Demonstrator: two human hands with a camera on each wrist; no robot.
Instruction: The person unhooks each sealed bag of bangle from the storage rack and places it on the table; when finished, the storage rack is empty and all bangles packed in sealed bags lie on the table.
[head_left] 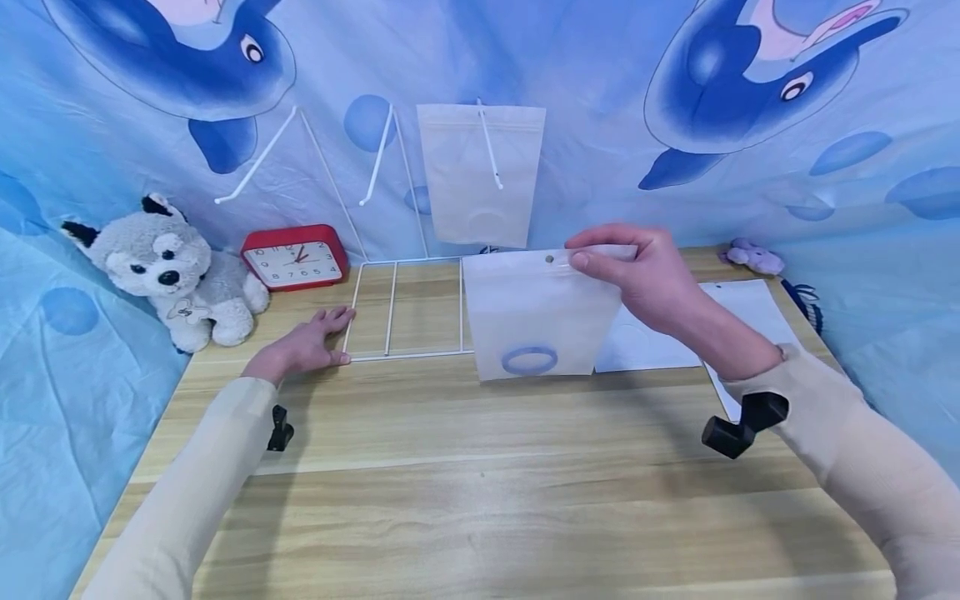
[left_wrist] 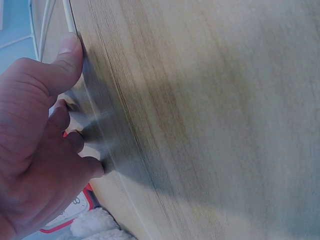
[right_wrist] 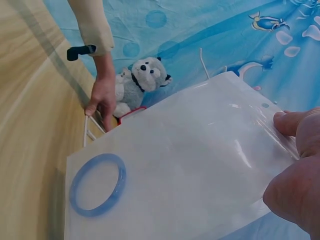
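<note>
My right hand (head_left: 637, 271) pinches the top right corner of a white zip bag (head_left: 536, 312), its hang hole beside my fingertips. A blue bangle (right_wrist: 97, 185) shows through the bag's clear front near the bottom. The bag hangs upright over the right part of a white wire rack (head_left: 408, 357) and hides that part. My left hand (head_left: 303, 346) rests at the rack's left end, thumb at the front corner and fingers spread along the side rod. A similar white bag (head_left: 483, 179) hangs on the rack's right prong; two other prongs (head_left: 378, 154) rise to its left.
On the table's right lie two more white bags, one (head_left: 648, 342) partly behind my right hand, the other (head_left: 750, 308) under my forearm. A red clock (head_left: 296, 257) and a plush husky (head_left: 176, 275) sit at the back left. A small purple toy (head_left: 753, 256) lies back right.
</note>
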